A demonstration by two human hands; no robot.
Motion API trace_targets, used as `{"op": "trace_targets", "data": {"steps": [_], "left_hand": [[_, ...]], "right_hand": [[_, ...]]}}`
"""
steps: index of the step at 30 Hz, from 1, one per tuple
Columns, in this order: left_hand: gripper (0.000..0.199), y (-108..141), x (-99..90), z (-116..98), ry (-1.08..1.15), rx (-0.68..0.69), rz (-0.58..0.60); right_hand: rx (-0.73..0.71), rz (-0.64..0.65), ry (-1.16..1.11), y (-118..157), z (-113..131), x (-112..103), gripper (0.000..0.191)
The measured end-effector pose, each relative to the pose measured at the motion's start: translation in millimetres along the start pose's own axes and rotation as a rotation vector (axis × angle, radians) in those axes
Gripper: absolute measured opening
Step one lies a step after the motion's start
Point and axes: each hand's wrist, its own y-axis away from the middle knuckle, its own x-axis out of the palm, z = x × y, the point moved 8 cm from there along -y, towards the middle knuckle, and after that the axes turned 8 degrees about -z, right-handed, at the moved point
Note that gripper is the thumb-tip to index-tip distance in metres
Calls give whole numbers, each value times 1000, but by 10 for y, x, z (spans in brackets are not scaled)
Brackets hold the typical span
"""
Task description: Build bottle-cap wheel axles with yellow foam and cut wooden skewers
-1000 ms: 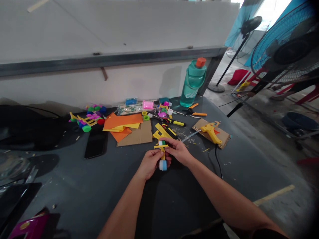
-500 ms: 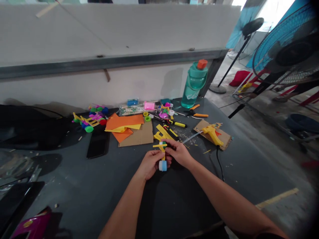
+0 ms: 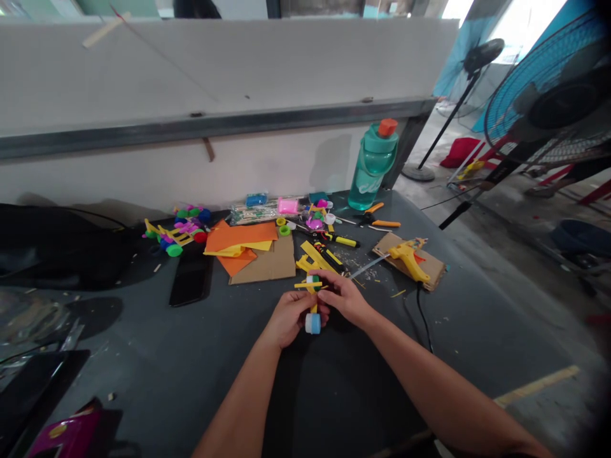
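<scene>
Between my two hands is a small model of yellow sticks and bottle caps point(image 3: 313, 323), with a blue and white cap at its near end and a green and white one at its far end. My left hand point(image 3: 291, 318) is closed around the model from the left. The fingers of my right hand point(image 3: 344, 298) are bent against its far right side, by the green cap. A short yellow stick point(image 3: 305, 285) lies crosswise on top. Just beyond it are yellow stick pieces point(image 3: 312, 254) and a black and yellow cutter point(image 3: 329, 256) on the dark table.
A yellow glue gun point(image 3: 408, 259) rests on cardboard at right, its cord trailing nearer. Behind are a green bottle point(image 3: 373, 166) and orange-handled pliers point(image 3: 379, 215). Orange sheets point(image 3: 243, 236), a phone point(image 3: 191, 277) and another cap model point(image 3: 179, 232) lie left. A fan point(image 3: 554, 102) stands right.
The camera view has shifted slightly, so everything sits a little lower. My hands keep their grip on the model, with only slight finger movement.
</scene>
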Motion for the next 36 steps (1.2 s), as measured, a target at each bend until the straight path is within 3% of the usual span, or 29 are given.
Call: {"op": "trace_targets", "data": {"steps": [7, 11, 26, 36], "left_hand": [[23, -6, 40, 23, -74, 2, -3], [20, 19, 59, -4, -61, -4, 6], [23, 6, 58, 26, -92, -13, 6], [17, -17, -6, -10, 33, 36, -22]], "right_hand": [[-61, -199, 270, -5, 1, -109, 36], [-94, -223, 379, -19, 17, -123, 34], [-36, -267, 321, -9, -55, -171, 31], [-117, -272, 357, -37, 17, -157, 37]]}}
